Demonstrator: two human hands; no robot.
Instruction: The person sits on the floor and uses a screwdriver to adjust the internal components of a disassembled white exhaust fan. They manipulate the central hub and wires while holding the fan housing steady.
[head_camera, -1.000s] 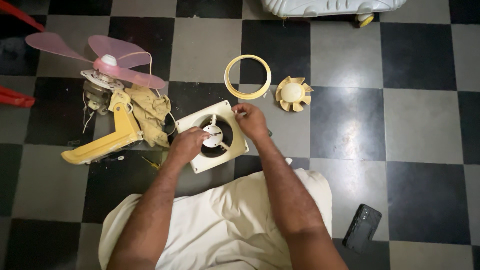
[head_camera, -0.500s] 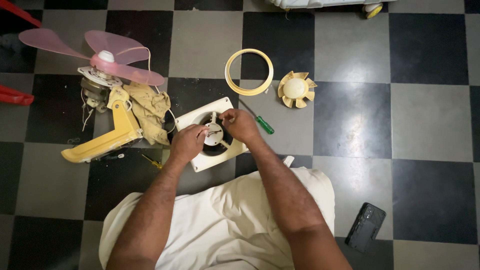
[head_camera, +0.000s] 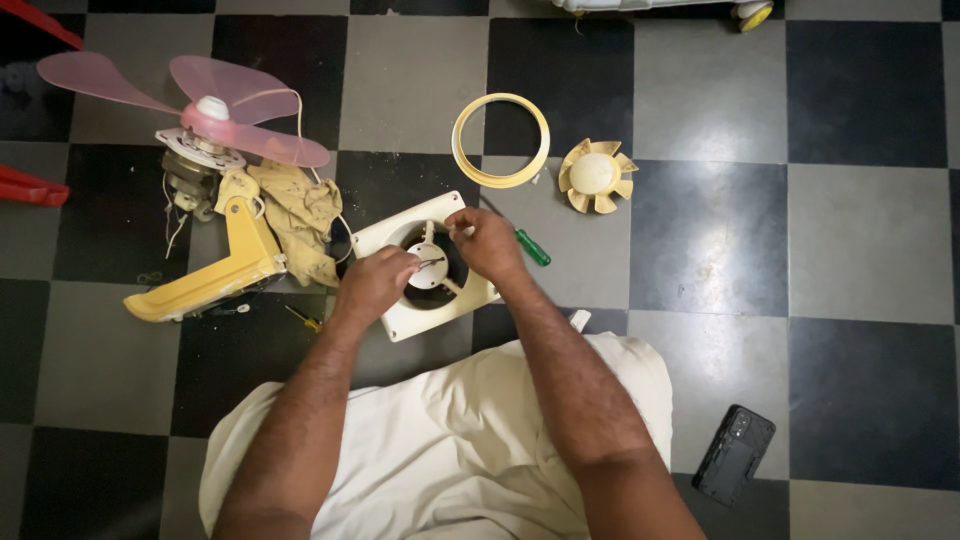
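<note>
A square cream exhaust-fan frame (head_camera: 420, 320) lies on the checkered floor in front of my lap, with a round motor hub (head_camera: 432, 270) at its centre. My left hand (head_camera: 372, 285) rests closed on the frame's left side, fingers at the hub. At the opening's upper edge, my right hand (head_camera: 490, 243) pinches a small pale part that is too small to identify. A green-handled screwdriver (head_camera: 533, 248) lies just right of that hand.
A cream ring (head_camera: 500, 140) and a small cream impeller (head_camera: 597, 176) lie beyond the frame. Left is a dismantled fan with pink blades (head_camera: 250, 130), a yellow stand (head_camera: 215, 270) and a dirty cloth (head_camera: 295, 215). A black phone (head_camera: 735, 455) lies at the right.
My right hand slid from the frame's right corner inward to the opening's top edge, uncovering the green screwdriver. My left hand stayed on the frame.
</note>
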